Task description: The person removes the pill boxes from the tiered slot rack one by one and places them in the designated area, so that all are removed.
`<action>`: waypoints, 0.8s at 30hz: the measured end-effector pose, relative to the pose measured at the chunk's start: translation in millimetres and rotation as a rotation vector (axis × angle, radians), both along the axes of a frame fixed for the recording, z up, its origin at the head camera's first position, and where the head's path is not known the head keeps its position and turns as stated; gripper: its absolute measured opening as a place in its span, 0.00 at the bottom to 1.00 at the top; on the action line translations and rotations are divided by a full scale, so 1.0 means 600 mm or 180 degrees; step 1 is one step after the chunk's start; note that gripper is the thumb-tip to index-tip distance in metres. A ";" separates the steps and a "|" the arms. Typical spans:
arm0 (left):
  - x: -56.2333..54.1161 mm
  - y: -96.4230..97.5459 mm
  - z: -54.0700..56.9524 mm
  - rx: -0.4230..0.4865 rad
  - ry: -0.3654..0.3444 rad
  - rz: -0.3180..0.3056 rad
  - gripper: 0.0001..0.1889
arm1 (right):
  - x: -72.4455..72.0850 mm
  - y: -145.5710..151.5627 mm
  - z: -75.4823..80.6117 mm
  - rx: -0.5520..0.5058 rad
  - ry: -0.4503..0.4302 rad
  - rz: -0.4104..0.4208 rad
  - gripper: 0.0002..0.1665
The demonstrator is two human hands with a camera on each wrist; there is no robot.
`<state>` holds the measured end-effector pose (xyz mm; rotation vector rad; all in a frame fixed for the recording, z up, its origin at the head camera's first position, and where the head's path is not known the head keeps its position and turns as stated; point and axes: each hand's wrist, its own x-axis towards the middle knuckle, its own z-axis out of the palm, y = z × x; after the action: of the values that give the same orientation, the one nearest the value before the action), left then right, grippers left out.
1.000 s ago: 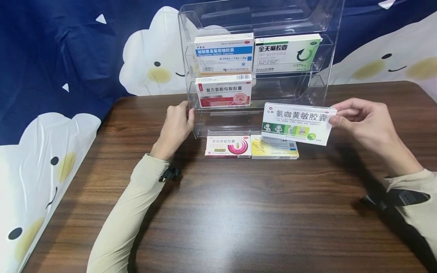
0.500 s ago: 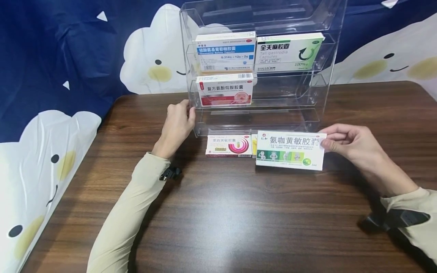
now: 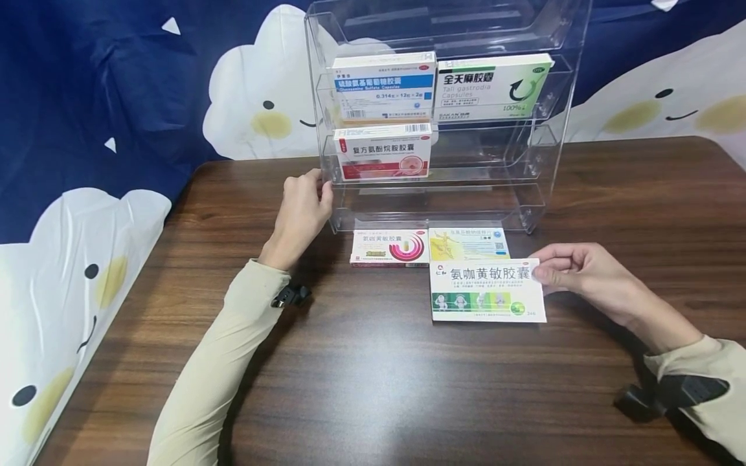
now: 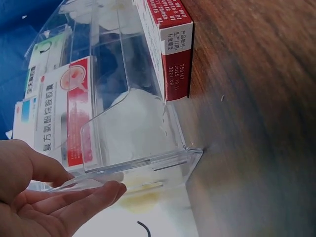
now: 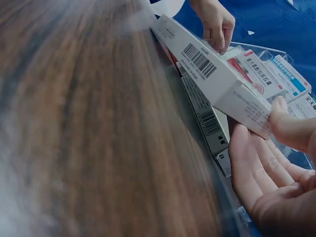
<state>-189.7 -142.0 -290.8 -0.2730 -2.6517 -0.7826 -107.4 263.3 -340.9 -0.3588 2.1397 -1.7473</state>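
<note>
My right hand (image 3: 597,285) pinches the right end of a white and green medicine box (image 3: 480,310) between thumb and fingers. The box is tilted, printed face up, near the tabletop; whether its lower edge touches the wood I cannot tell. In the right wrist view the barcode side of this box (image 5: 200,61) shows. My left hand (image 3: 300,217) grips the left side panel of a clear plastic display rack (image 3: 437,202), thumb and fingers on either side of it in the left wrist view. A pink and white box (image 3: 387,248) and a yellow and white box (image 3: 469,244) lie side by side before the rack.
On the rack stand a blue and white box (image 3: 384,90), a green and white box (image 3: 492,90) and, one tier lower, a red and white box (image 3: 381,155). The brown wooden table (image 3: 373,388) stretches toward me. A blue cloud-patterned cloth (image 3: 116,77) hangs behind.
My right hand has brought the white and green medicine box down and toward me, slightly left, uncovering the yellow box behind it. My left hand has stayed on the rack.
</note>
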 end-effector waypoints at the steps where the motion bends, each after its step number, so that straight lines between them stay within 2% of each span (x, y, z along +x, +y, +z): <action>1: 0.000 0.000 0.000 -0.0008 -0.0010 -0.0002 0.12 | 0.000 0.001 -0.002 -0.0034 -0.0061 0.0032 0.15; 5: 0.001 0.001 0.001 -0.0022 -0.0017 -0.0011 0.12 | -0.002 0.002 -0.004 -0.0016 -0.0323 0.0114 0.12; 8: 0.001 0.001 0.002 -0.0031 0.0010 -0.0025 0.12 | -0.002 0.000 0.001 0.0276 -0.0444 0.0080 0.08; 11: 0.001 0.001 0.002 -0.0045 0.0039 -0.0040 0.11 | -0.002 -0.003 0.007 0.0566 -0.0489 0.0030 0.17; 14: 0.000 0.001 0.002 -0.0040 0.0045 -0.0049 0.11 | -0.002 -0.005 0.012 0.0698 -0.0519 0.0024 0.24; 20: 0.002 0.001 0.001 -0.0033 0.0029 -0.0040 0.11 | -0.003 -0.006 0.012 0.0716 -0.0600 -0.0009 0.28; 24: 0.001 0.000 0.000 -0.0035 0.0015 -0.0032 0.12 | -0.004 -0.006 0.009 0.0823 -0.0537 -0.0040 0.29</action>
<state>-188.8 -141.9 -291.1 -0.2909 -2.6530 -0.7696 -110.1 259.8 -335.7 -0.1248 2.2107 -1.4269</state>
